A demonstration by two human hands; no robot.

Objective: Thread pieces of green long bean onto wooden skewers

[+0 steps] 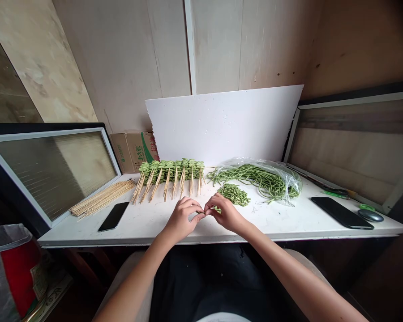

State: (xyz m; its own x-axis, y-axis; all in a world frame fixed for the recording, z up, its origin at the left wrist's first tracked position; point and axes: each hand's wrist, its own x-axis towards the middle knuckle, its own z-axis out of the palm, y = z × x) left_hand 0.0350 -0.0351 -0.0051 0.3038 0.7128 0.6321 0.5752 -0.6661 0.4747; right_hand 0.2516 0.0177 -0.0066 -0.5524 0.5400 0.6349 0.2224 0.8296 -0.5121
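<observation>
My left hand (185, 216) and my right hand (224, 212) meet over the front of the white table, thumbs and forefingers pinched tip to tip. Whatever sits between the fingertips is too small and covered to name. A bit of green shows by my right fingers; I cannot tell whether it is held. Just beyond my right hand lies a pile of short-cut green bean pieces (235, 195). Behind it, long green beans (255, 178) spill from a clear plastic bag (290, 179). Past my left hand, skewered bean pieces (171, 171) stand stacked in rows, their bare stick ends pointing towards me.
Loose bamboo skewers (102, 198) lie at the table's left, beside a black phone (113, 216). On the right are another dark phone (340, 212) and a grey computer mouse (370, 215). A white foam board (225, 125) and a cardboard box (130, 151) stand behind the table (255, 223).
</observation>
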